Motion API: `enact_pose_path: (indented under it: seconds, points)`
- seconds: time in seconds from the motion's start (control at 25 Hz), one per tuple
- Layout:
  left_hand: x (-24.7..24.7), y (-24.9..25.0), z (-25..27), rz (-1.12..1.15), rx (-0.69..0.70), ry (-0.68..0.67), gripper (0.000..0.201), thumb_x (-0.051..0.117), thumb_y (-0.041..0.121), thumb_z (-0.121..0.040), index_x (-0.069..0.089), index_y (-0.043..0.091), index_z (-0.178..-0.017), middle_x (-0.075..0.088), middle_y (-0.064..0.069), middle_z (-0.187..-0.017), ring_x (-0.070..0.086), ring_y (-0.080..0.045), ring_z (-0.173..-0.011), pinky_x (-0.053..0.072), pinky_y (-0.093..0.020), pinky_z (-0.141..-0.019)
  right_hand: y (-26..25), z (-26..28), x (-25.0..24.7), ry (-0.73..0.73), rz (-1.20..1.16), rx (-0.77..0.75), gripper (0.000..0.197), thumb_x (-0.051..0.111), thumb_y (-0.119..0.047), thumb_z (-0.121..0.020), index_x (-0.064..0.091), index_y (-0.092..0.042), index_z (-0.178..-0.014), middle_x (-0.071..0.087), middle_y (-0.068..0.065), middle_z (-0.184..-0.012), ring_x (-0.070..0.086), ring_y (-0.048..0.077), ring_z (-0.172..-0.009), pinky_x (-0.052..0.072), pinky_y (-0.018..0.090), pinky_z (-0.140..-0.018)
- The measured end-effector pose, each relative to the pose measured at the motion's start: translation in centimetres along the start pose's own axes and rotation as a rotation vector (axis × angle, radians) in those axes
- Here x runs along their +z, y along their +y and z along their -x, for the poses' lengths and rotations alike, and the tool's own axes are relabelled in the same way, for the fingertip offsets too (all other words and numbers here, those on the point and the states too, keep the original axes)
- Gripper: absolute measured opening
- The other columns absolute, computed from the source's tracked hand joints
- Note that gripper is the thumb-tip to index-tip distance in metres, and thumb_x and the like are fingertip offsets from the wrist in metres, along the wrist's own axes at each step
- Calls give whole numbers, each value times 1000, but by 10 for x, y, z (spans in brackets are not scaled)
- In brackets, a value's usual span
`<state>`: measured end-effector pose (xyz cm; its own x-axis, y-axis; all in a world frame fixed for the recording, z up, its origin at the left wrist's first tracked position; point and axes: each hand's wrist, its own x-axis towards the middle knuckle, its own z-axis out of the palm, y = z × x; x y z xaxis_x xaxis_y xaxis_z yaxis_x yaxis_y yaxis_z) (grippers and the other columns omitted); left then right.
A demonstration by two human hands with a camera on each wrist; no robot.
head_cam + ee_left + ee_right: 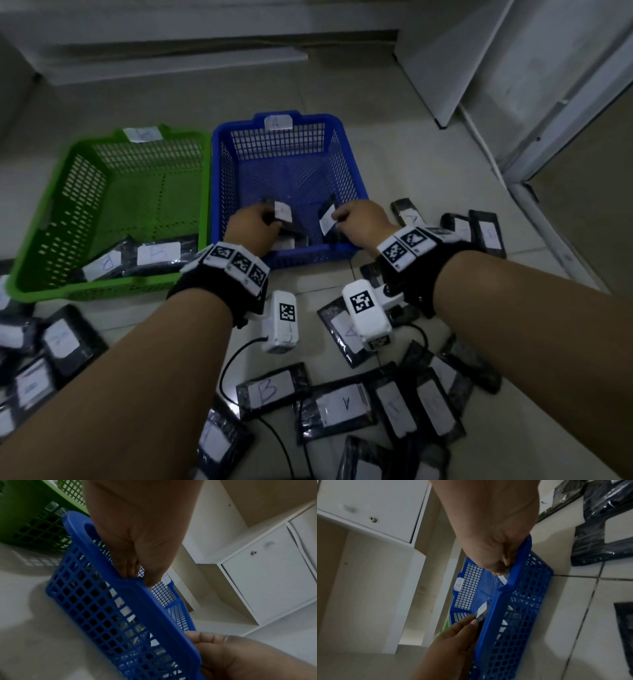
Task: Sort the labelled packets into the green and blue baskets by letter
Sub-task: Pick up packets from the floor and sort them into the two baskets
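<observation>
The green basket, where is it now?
In the head view the green basket stands on the floor at the left, touching the blue basket, with two labelled packets inside.

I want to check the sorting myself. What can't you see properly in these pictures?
- Letter on the packet held by the left hand: head view, label too blurred to read.
- Letter on the packet held by the right hand: label tilted and blurred.
- Tag on the green basket: too faint to read.
- Packets low in the blue basket: hidden behind both hands; wrist views show only glimpses through the mesh.
- Floor packets at the left: cut off by the edge.
</observation>
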<state>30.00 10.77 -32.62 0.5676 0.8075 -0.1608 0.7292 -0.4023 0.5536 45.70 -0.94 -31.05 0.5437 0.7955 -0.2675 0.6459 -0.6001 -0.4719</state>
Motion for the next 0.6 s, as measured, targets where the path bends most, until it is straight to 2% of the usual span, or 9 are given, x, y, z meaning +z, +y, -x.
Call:
enact_pose_path:
  seconds: [0.08,0.16,0.24,0.28,0.32,0.4,0.44,0.52,0.6]
  points:
    - [0,1,8,-78,56,-26,37,55,20,-92,57,12,-128,57,-12,-130,53,-29,-118,41,-32,-97,4,11,1,24,-67,-46,33,53,-2,-90,67,-10,-118,61,6,-131,54,22,-122,35,13,-94]
    - [1,4,25,-6,191,92,31,55,15,-90,63,12,-120,59,-10,-122,55,-23,-112,40,-26,-95,9,34,1,171,-235,-76,31,51,1,-88,72,-10,-108,67,6,-120,60,18,-111,36,9,-85]
    - [8,11,53,145,366,224,20,58,9,-86,69,13,-102,60,-3,-101,53,-10,-93,38,-9,-81,22,64,1,364,-367,-101,27,51,3,-85,73,-10,-94,70,6,-104,63,15,-95,44,15,-82]
    - [14,14,69,185,430,234,16,59,8,-84,68,15,-95,59,2,-93,51,-5,-85,36,-4,-74,30,77,3,421,-382,-96,25,52,3,-83,72,-10,-90,70,5,-97,62,14,-88,47,19,-80]
    - [23,16,84,195,467,189,14,59,9,-83,67,17,-91,57,5,-89,51,-4,-80,35,-4,-71,41,89,6,441,-377,-62,23,52,2,-83,71,-10,-88,69,4,-93,61,14,-84,49,21,-79]
    - [47,14,103,158,462,12,14,61,14,-84,66,21,-95,58,7,-91,54,-5,-81,40,-11,-74,66,101,16,391,-341,73,20,53,0,-84,70,-8,-90,69,5,-94,59,14,-82,48,22,-75]
    - [59,12,107,110,436,-56,16,63,19,-85,65,22,-100,58,6,-97,55,-8,-88,43,-16,-80,81,102,22,335,-317,147,19,55,-2,-84,70,-7,-95,69,8,-98,60,16,-85,48,22,-75]
    - [81,7,108,7,335,-118,39,69,35,-81,60,22,-117,55,0,-114,52,-19,-108,44,-29,-93,105,100,35,208,-232,254,26,65,-11,-83,67,-4,-108,65,17,-110,62,28,-96,51,31,-83]
    - [92,8,110,-82,228,-194,74,74,53,-69,48,23,-131,47,-3,-129,44,-25,-120,42,-39,-100,117,99,45,144,-135,280,45,73,-24,-79,61,-4,-118,59,20,-119,59,34,-106,51,42,-91]
